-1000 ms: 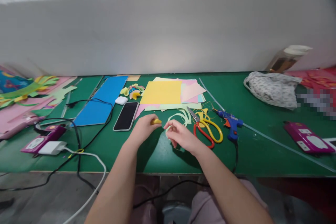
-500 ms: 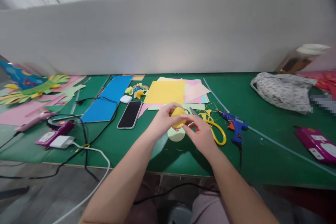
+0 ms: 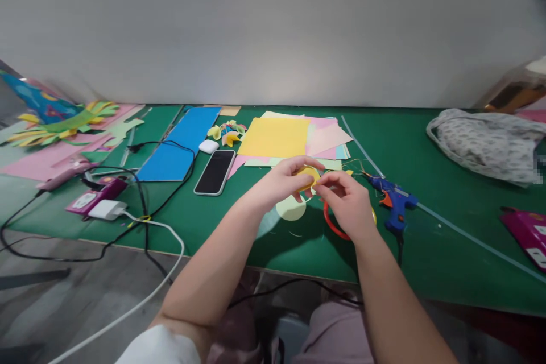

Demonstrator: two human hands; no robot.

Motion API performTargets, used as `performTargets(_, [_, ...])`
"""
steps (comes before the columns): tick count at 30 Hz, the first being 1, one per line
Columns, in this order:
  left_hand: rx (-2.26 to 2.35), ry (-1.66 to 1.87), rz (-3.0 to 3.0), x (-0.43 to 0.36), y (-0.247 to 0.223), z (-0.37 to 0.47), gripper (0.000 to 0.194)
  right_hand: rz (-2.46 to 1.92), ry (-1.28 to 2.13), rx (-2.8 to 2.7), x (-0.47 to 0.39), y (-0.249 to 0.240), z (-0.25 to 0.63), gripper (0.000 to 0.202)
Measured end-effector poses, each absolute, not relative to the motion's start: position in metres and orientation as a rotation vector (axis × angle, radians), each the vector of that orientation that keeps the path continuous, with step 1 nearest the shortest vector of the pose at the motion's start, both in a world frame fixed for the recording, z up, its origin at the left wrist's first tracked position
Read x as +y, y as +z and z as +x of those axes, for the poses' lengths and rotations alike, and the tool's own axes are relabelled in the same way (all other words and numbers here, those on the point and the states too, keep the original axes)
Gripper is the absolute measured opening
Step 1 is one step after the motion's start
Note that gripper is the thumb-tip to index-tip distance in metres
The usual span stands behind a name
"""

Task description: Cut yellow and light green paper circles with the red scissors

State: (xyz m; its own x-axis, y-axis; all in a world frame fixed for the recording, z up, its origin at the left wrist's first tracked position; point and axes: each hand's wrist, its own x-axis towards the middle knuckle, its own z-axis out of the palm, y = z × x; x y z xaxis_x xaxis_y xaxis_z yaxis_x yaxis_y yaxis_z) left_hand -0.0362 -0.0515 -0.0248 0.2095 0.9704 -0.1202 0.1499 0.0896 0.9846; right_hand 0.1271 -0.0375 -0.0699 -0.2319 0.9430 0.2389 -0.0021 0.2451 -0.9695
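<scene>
Between thumb and fingers, my left hand [image 3: 290,180] holds a small yellow paper piece [image 3: 307,175], round in outline and partly covered by the fingers. My right hand [image 3: 348,203] is closed in a pinch at the right edge of that piece. Below the hands, a pale green paper circle [image 3: 291,209] lies on the green table. Scissors with a red handle loop [image 3: 331,224] and a yellow one lie under my right hand, which hides most of them. A stack of coloured paper topped by a yellow sheet [image 3: 275,136] sits behind the hands.
To the right lie a blue glue gun [image 3: 396,205] and a patterned cloth [image 3: 482,145]. On the left are a phone [image 3: 215,172], a white case [image 3: 209,147], small paper flowers [image 3: 228,133], a blue board [image 3: 181,145], cables, a purple power strip [image 3: 96,196] and a party hat [image 3: 46,105].
The view has tilted down and shifted slightly left. My hands have turned the yellow piece flatter, and my right fingers have drawn together at its edge. The red scissor handle shows more.
</scene>
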Motion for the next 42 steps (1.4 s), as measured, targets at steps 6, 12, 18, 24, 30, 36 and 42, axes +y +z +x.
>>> performTargets(6, [1.314,1.085,1.405,-0.072,-0.014,-0.046,0.018,-0.794,1.484,-1.347,-0.038,-0.063,0.130,0.013])
performTargets(12, [1.382,1.158,1.304,-0.086,-0.027,-0.037,0.011,-0.748,1.451,-1.419,-0.041,-0.072,0.122,0.013])
performTargets(18, [1.413,1.195,1.213,-0.098,-0.051,-0.041,0.017,-0.839,1.485,-1.323,-0.040,-0.081,0.116,0.017])
performTargets(24, [1.401,1.395,1.280,-0.101,-0.061,-0.037,0.032,-0.835,1.500,-1.273,-0.040,-0.077,0.107,0.015])
performTargets(30, [1.372,1.561,1.232,-0.101,-0.069,-0.032,0.034,-0.837,1.494,-1.293,-0.044,-0.074,0.108,0.018])
performTargets(36, [1.287,1.655,1.241,-0.110,-0.056,-0.029,0.031,-0.799,1.377,-1.393,-0.059,-0.057,0.117,0.028])
performTargets(42, [1.319,1.766,1.298,-0.121,-0.044,-0.022,0.033,-0.843,1.334,-1.431,-0.071,-0.043,0.124,0.008])
